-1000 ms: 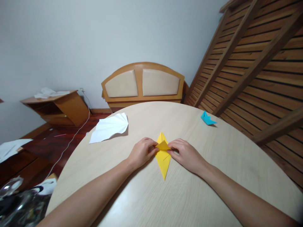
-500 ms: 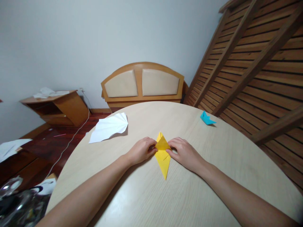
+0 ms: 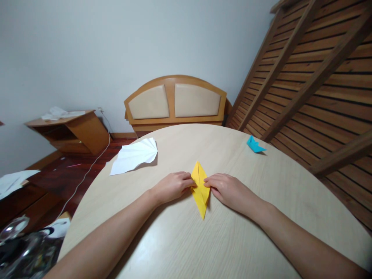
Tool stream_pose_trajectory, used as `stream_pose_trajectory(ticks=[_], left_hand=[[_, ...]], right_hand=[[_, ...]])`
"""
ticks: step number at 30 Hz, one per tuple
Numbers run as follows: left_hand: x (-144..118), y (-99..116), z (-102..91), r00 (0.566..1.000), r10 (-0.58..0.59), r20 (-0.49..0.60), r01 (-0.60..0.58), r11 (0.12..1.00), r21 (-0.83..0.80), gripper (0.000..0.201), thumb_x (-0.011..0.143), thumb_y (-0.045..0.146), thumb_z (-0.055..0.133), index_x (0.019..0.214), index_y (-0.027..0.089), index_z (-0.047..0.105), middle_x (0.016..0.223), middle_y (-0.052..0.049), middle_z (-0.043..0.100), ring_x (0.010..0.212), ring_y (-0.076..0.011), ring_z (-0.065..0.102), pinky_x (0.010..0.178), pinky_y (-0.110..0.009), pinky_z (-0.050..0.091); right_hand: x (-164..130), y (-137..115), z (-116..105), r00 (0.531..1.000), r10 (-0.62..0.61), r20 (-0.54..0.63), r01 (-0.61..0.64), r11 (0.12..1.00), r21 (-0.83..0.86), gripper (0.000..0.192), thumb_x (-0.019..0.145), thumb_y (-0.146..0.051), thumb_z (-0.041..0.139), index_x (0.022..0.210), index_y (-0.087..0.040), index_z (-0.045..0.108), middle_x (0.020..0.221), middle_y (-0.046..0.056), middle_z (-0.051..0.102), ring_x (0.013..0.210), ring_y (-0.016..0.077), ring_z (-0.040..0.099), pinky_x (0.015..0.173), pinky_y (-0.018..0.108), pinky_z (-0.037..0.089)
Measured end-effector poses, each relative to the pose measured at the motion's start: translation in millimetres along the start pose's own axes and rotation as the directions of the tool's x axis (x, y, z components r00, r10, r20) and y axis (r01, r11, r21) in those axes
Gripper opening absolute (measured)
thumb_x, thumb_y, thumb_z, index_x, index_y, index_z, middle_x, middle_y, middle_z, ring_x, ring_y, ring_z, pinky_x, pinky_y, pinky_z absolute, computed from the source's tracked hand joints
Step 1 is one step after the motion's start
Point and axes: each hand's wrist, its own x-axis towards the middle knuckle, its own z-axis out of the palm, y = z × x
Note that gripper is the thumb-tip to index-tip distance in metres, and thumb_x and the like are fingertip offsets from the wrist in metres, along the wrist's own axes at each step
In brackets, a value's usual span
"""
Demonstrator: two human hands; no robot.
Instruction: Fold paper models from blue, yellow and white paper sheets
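near side: bare tabletop (image 3: 221, 248) between the two forearms, nothing lying there.
centre: the yellow paper (image 3: 200, 190) lies flat, with the left hand (image 3: 173, 186) and right hand (image 3: 228, 189) pressed on its side corners, closing off both flanks.
far left: the white paper (image 3: 134, 156) overhangs the tabletop edge, well apart from the hands.
far right: the blue paper boat (image 3: 254, 145) stands near the edge, with open tabletop before it.
beyond: wooden headboard (image 3: 175, 101) behind the far edge.
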Motion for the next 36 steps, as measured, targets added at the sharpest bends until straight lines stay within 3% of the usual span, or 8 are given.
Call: stream_pose_trajectory(ticks=[8,11,14,19,24,29,36], left_hand=[[-5.6,5.6,-4.7,0.999,0.047,0.022,-0.047,0.998,0.037,0.030,0.092,0.016,0.052,0.116,0.019,0.071,0.110,-0.009,0.071,0.095,-0.0208,0.069,0.081,-0.032,0.057],[-6.3,9.0,-5.0,0.997,0.074,0.021,-0.074,0.997,-0.019,0.036,0.087,0.015,0.054,0.120,0.016,0.067,0.124,-0.010,0.069,0.111,-0.0228,0.067,0.096,-0.035,0.055],[-6.5,12.7,-5.5,0.994,0.101,0.027,-0.100,0.994,-0.047,0.037,0.092,0.019,0.048,0.125,0.015,0.065,0.134,-0.010,0.066,0.125,-0.0224,0.061,0.113,-0.038,0.045],[-6.7,22.1,-12.0,0.993,0.084,0.082,-0.079,0.995,-0.069,0.041,0.101,0.026,0.040,0.138,0.015,0.055,0.145,-0.011,0.056,0.137,-0.0215,0.051,0.120,-0.038,0.036],[-9.0,34.9,-20.2,0.980,-0.021,0.199,0.033,0.998,-0.056,0.052,0.099,0.029,0.045,0.148,0.013,0.044,0.154,-0.013,0.044,0.144,-0.0241,0.041,0.121,-0.041,0.032],[-13.7,50.0,-20.0,0.946,-0.141,0.291,0.149,0.989,-0.008,0.071,0.094,0.040,0.049,0.156,0.013,0.027,0.162,-0.016,0.026,0.149,-0.0310,0.028,0.120,-0.052,0.029],[-14.7,65.4,-1.8,0.937,-0.241,0.254,0.231,0.971,0.069,0.071,0.098,0.043,0.038,0.158,0.008,0.020,0.164,-0.018,0.018,0.152,-0.0299,0.021,0.121,-0.051,0.024]], right_hand=[[-6.2,-11.6,-4.5,0.998,-0.050,0.049,0.055,0.993,-0.104,0.036,0.087,-0.004,0.053,0.114,-0.017,0.073,0.120,0.012,0.073,0.110,0.0264,0.069,0.097,0.041,0.054],[-6.7,-19.9,-5.9,0.997,-0.047,0.058,0.055,0.988,-0.146,0.039,0.085,-0.003,0.053,0.118,-0.015,0.070,0.120,0.014,0.072,0.109,0.0282,0.069,0.096,0.044,0.055],[-7.6,-29.1,-8.5,0.994,-0.028,0.102,0.047,0.981,-0.187,0.044,0.085,-0.003,0.052,0.124,-0.014,0.067,0.122,0.015,0.071,0.112,0.0293,0.067,0.099,0.047,0.053],[-14.2,-35.1,-9.7,0.982,0.038,0.187,0.000,0.980,-0.197,0.053,0.090,-0.011,0.044,0.143,-0.009,0.053,0.148,0.018,0.053,0.136,0.0317,0.050,0.112,0.050,0.043],[-22.1,-30.6,-5.9,0.964,0.059,0.260,-0.039,0.996,-0.082,0.062,0.091,-0.022,0.043,0.152,-0.009,0.041,0.159,0.017,0.035,0.147,0.0316,0.033,0.119,0.053,0.033],[-21.7,-31.1,-4.2,0.962,0.066,0.265,-0.064,0.998,-0.018,0.066,0.092,-0.028,0.044,0.154,-0.007,0.036,0.161,0.016,0.027,0.149,0.0318,0.027,0.122,0.053,0.027],[-14.4,-23.7,4.4,0.964,0.086,0.252,-0.085,0.996,-0.012,0.063,0.097,-0.032,0.040,0.157,-0.012,0.031,0.163,0.011,0.025,0.151,0.0284,0.022,0.123,0.054,0.022]])
